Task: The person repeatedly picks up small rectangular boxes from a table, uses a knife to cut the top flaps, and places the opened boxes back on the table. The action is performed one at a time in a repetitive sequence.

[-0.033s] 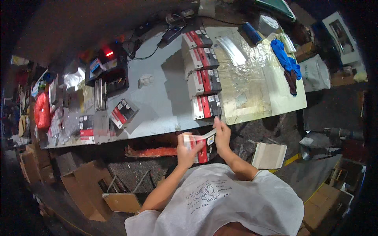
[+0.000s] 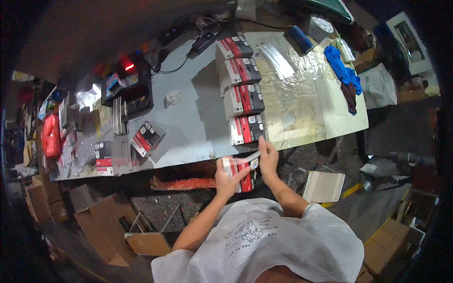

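Note:
Just off the table's near edge, a red, white and black carton (image 2: 246, 185) is in front of my chest. My left hand (image 2: 228, 178) grips its left side, thumb across the front. At its right end is my right hand (image 2: 268, 160), fingers pointing up and curled at a pale strip or flap (image 2: 251, 157) along the carton's top. Whether that strip is part of the carton I cannot make out. Just beyond my hands, the nearest carton stack (image 2: 246, 129) stands at the table's edge, with several similar stacks in a row behind it.
One carton (image 2: 147, 138) lies tilted on the grey table (image 2: 188, 137); more cartons (image 2: 104, 158) stand at left. Blue gloves (image 2: 339, 68), a blue roll (image 2: 301, 38) and clear plastic strips (image 2: 278, 61) lie at right. Below are a stool (image 2: 323, 186) and an open cardboard box (image 2: 104, 226).
My left hand and the carton have shifted slightly to the right and away from me. My right hand stays at the carton's right end.

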Demonstrator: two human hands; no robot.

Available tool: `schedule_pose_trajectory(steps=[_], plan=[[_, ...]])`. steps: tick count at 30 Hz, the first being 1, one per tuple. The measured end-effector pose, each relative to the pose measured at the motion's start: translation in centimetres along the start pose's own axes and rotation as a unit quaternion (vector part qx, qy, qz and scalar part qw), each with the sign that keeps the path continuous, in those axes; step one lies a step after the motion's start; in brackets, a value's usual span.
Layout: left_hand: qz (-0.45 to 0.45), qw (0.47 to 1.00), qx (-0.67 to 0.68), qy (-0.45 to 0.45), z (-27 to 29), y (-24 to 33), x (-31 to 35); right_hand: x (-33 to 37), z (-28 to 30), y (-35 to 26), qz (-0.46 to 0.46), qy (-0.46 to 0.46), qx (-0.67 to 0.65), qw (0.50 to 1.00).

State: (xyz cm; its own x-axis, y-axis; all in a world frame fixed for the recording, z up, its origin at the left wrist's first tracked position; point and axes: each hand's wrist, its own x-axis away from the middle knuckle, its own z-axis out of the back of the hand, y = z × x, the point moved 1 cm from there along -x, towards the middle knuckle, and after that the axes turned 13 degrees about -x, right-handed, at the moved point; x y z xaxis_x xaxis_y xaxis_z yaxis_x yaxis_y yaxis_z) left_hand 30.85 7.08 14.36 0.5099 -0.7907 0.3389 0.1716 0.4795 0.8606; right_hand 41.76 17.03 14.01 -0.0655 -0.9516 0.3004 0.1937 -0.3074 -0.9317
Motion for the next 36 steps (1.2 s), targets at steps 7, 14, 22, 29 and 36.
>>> schedule_pose_trajectory(steps=[7,14,22,29,36], plan=[[0.055,0.99,-0.028,0.13,-8.2,-0.9,-13.6,-11.6,-1.1,5.3,-0.006,0.084,0.102,0.991],[-0.007,0.946,-0.236,0.221,-9.3,-3.3,-14.5,-9.6,0.2,5.9,0.1,0.156,0.105,0.977],[0.062,0.897,-0.122,0.419,4.0,-11.3,-13.9,-2.0,-8.8,1.2,0.121,-0.258,-0.055,0.957],[0.278,0.83,-0.256,0.41,21.7,-20.9,-15.7,0.8,-34.0,6.4,0.194,-0.317,0.095,0.923],[0.157,0.857,-0.08,0.484,21.9,-22.8,-15.8,3.0,-38.4,10.3,0.239,-0.233,0.175,0.927]])
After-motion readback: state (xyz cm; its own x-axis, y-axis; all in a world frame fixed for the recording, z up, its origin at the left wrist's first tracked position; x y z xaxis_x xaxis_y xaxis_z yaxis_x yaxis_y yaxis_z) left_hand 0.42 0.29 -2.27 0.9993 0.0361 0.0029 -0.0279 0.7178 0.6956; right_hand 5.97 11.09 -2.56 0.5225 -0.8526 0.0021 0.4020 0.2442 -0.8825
